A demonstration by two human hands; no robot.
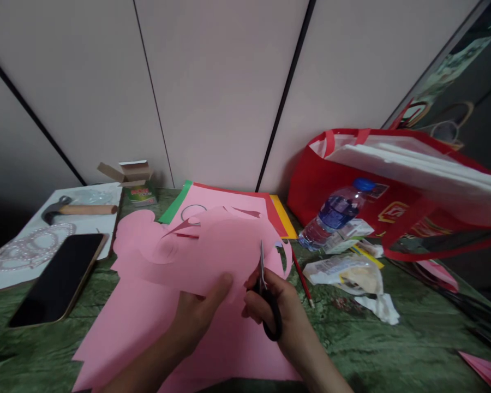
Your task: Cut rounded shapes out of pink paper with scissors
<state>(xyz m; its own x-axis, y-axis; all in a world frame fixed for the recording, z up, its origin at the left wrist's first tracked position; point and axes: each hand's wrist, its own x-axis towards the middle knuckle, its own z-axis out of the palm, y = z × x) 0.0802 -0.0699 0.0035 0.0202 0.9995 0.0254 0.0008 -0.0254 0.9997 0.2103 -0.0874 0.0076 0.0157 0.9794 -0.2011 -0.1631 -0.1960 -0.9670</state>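
Observation:
My left hand grips a pink sheet of paper by its lower edge, thumb on top and the other fingers hidden underneath. In my right hand is a pair of scissors with black handles, its blades pointing up against the paper's right part. A thin curled strip of pink paper hangs just right of the blades. Below both hands lie larger pink sheets, with curvy-edged pink pieces at the left.
On the left are a phone, a hammer, clear beads and an open small box. To the right stand a tilted water bottle and a red bag. A red pencil and plastic wrappers lie nearby.

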